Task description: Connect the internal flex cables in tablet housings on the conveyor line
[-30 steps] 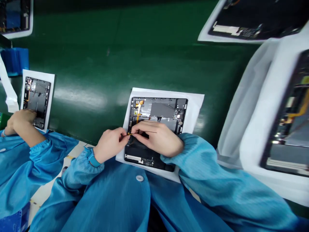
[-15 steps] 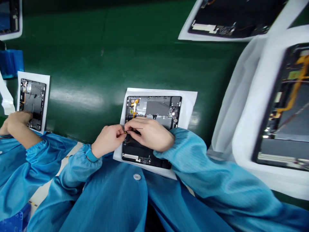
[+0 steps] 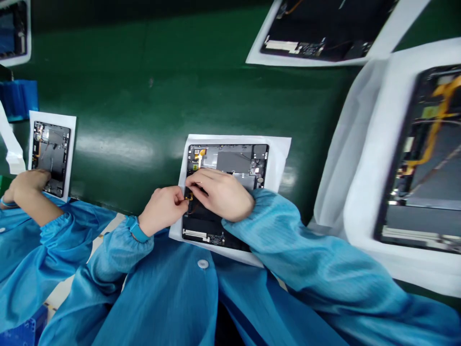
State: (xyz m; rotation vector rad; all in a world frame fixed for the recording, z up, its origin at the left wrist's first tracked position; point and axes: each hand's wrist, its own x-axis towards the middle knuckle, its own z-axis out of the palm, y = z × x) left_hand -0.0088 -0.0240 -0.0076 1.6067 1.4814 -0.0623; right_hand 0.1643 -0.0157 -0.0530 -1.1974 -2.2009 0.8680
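An opened tablet (image 3: 201,223) with its inner parts bare lies on a white sheet (image 3: 277,151) in front of me. My left hand (image 3: 162,210) is closed in a pinch at the tablet's left edge; whatever its fingertips hold is too small to make out. Across the tablet's middle reaches my right hand (image 3: 223,194), fingers bent and tips together at the same edge, just above the left fingertips. What they grip, if anything, is hidden. A small orange flex cable (image 3: 189,196) shows between both sets of fingertips. Another orange flex cable (image 3: 199,157) sits near the top left corner.
To the left, a co-worker's hand (image 3: 30,185) rests over another opened tablet (image 3: 54,149). More opened tablets lie on white sheets at the right (image 3: 432,192), the upper right (image 3: 324,29) and the upper left. A blue object (image 3: 21,98) stands on the green table (image 3: 118,96).
My right hand has shifted slightly up and left. The thin dark strand seen by its thumb earlier no longer shows. My left hand stays at the tablet's edge; the view has moved a little.
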